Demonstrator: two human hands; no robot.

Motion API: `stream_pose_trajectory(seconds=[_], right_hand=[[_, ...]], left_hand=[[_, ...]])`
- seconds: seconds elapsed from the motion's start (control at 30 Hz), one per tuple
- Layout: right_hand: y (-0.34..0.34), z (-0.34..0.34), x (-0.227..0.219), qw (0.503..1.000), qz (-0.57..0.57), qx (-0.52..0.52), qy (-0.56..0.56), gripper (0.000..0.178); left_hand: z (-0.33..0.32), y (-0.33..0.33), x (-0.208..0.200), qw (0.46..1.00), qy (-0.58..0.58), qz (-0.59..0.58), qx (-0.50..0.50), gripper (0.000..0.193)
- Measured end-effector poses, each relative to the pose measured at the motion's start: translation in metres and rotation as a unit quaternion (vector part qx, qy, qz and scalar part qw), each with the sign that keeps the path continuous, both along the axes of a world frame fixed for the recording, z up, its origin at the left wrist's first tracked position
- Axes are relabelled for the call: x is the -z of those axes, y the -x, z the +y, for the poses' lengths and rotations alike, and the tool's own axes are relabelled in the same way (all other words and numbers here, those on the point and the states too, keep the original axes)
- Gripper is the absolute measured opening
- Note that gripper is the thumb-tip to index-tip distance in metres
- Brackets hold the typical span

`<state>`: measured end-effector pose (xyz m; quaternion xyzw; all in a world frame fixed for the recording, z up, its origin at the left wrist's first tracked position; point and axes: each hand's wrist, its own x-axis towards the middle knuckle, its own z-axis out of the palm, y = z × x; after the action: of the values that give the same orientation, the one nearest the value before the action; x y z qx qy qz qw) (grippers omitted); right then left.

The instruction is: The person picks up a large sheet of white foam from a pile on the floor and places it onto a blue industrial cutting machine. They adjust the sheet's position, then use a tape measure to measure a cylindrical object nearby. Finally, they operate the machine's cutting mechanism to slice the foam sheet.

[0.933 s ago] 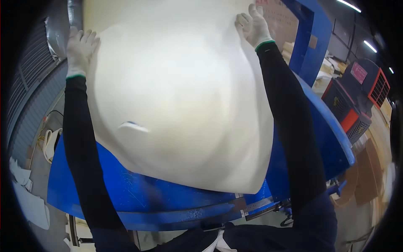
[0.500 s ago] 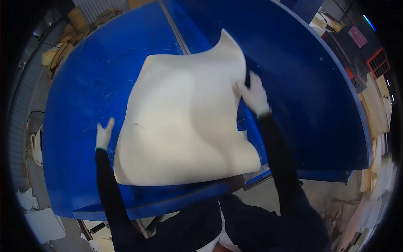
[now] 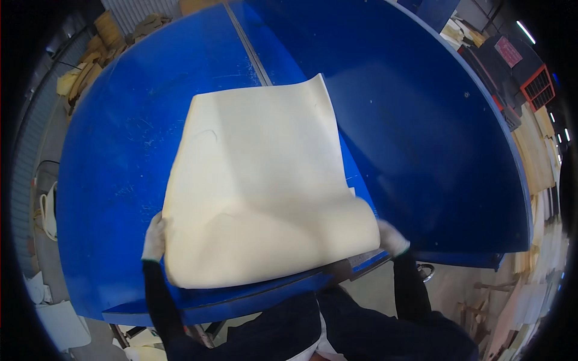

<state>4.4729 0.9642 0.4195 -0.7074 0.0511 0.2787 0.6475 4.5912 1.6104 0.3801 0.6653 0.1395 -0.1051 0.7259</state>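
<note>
A large cream foam sheet (image 3: pixel 259 156) lies over the blue table (image 3: pixel 132 150), its far part spread fairly flat. The near end curls up in a thick rounded fold. My left hand (image 3: pixel 155 239), in a white glove, grips the sheet's near left edge. On the right, my gloved right hand (image 3: pixel 392 238) holds the end of the curled fold. The fingertips of both hands are partly hidden by the foam.
A dark blue panel (image 3: pixel 421 150) rises along the right of the table. A metal strip (image 3: pixel 250 48) runs across the blue surface behind the sheet. Foam offcuts (image 3: pixel 84 78) lie at the far left, and stacked sheets (image 3: pixel 536 162) stand at the right.
Both hands have come down toward me and taken hold of the sheet's near sides. Its raised, wavy far part has settled flatter, and the near end is now curled up.
</note>
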Motion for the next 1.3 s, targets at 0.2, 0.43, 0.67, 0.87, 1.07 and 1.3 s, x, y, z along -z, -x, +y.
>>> stream_pose_trajectory(seconds=[0.2, 0.43, 0.67, 0.87, 1.07, 1.3], right_hand=[[0.057, 0.004, -0.012, 0.993, 0.102, 0.02, -0.056, 0.088], [0.03, 0.022, -0.017, 0.992, -0.1, -0.057, 0.046, 0.06], [-0.3, 0.059, -0.128, 0.935, -0.157, 0.065, -0.312, 0.032], [-0.398, 0.073, -0.391, 0.786, -0.599, 0.082, -0.132, 0.034], [-0.306, 0.026, -0.363, 0.875, -0.457, 0.054, -0.153, 0.045], [-0.293, 0.018, -0.154, 0.882, -0.357, 0.133, 0.276, 0.05]], left_hand=[[0.074, 0.095, -0.01, 0.944, 0.141, 0.267, 0.136, 0.043], [0.066, 0.088, -0.059, 0.913, -0.211, 0.25, 0.245, 0.037], [0.02, -0.128, -0.156, 0.978, 0.13, -0.165, -0.023, 0.041], [0.045, -0.226, -0.377, 0.912, 0.081, -0.4, -0.035, 0.045], [0.078, -0.169, -0.336, 0.95, 0.031, -0.308, -0.028, 0.046], [0.053, -0.143, -0.138, 0.997, 0.01, -0.078, -0.009, 0.037]])
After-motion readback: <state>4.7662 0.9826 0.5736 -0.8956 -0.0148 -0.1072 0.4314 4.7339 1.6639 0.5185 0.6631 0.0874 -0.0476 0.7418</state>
